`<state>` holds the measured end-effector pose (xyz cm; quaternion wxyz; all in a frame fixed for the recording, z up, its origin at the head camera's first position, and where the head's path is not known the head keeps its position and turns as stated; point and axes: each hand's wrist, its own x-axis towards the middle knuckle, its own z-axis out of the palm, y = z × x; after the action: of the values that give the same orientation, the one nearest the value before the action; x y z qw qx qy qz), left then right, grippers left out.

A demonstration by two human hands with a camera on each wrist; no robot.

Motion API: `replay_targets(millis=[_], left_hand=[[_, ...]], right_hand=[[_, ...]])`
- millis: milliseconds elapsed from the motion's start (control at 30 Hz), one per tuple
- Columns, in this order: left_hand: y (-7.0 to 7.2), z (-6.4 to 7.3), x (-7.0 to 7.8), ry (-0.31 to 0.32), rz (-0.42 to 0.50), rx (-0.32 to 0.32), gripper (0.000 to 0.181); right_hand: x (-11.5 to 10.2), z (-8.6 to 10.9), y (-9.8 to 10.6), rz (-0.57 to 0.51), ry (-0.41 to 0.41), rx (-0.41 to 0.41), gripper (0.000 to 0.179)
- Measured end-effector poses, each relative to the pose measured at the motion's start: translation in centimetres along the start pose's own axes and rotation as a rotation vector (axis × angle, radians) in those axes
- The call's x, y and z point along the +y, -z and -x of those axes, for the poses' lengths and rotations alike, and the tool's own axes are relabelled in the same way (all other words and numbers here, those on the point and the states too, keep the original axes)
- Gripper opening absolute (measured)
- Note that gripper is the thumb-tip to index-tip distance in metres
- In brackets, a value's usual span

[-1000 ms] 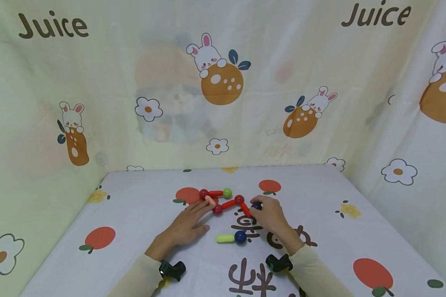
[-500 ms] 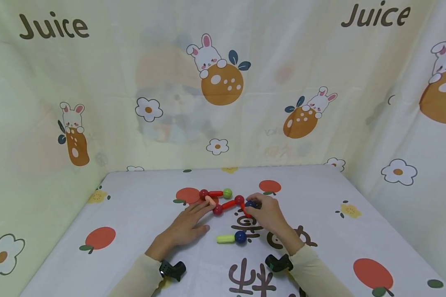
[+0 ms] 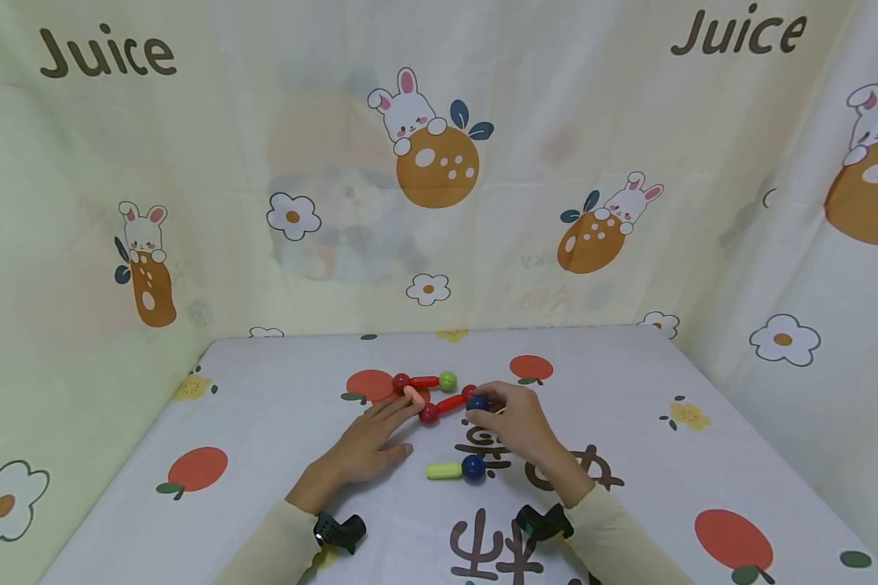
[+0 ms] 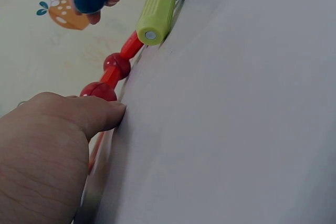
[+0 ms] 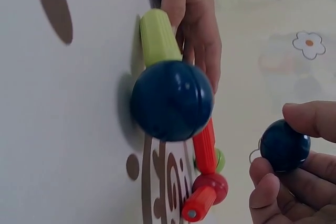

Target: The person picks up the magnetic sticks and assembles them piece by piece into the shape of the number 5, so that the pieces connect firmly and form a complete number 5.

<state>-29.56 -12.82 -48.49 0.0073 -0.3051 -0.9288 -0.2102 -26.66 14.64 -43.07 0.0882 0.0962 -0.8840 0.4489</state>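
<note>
My right hand (image 3: 519,418) pinches a dark blue ball (image 5: 284,145) between thumb and fingers, above the table. In the head view it overlaps the end of a chain of red magnetic sticks and balls. That chain has a red ball (image 3: 428,413), a red stick (image 3: 450,403) and another red ball (image 3: 469,392); its last red stick (image 5: 199,204) shows a bare metal tip in the right wrist view. My left hand (image 3: 362,448) rests on the cloth with fingers extended, fingertips at a salmon-coloured stick (image 3: 414,396). Beyond lies a red stick (image 3: 425,381) between a red ball (image 3: 401,382) and a green ball (image 3: 448,380).
A yellow-green stick (image 3: 444,470) joined to a second blue ball (image 3: 473,467) lies nearer me, between both forearms. The table wears a white cloth (image 3: 278,374) printed with fruit and lettering. A printed curtain (image 3: 336,268) stands behind its far edge.
My right hand has moved left with the blue ball, from beside the last red stick to over it, hiding it in the head view. The left hand stays still.
</note>
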Motion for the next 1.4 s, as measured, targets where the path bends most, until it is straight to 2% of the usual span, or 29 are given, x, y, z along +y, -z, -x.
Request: replay_targets(millis=[333,633,900,1067,1400], left_hand=[[0.0,0.0,-0.1,-0.008,0.006,-0.004,0.073],[0.0,0.0,-0.2,-0.013,0.001,-0.003,0.071],[0.1,0.0,-0.2,-0.016,0.006,-0.001,0.071],[0.0,0.1,-0.3,-0.014,0.019,0.001,0.072],[-0.1,0.0,-0.4,-0.015,0.006,0.006,0.072]], right_hand=[[-1.6,0.8,-0.8,-0.019,0.026,-0.059,0.036],[-2.1,1.4,-2.6,-0.103,0.094,-0.184,0.036],[-2.5,1.7,-4.0,-0.128,0.1,-0.179,0.035],[-2.7,1.9,-4.7,-0.165,0.106,-0.211,0.036],[-2.3,2.1,-5.3,-0.147,0.112,-0.228,0.038]])
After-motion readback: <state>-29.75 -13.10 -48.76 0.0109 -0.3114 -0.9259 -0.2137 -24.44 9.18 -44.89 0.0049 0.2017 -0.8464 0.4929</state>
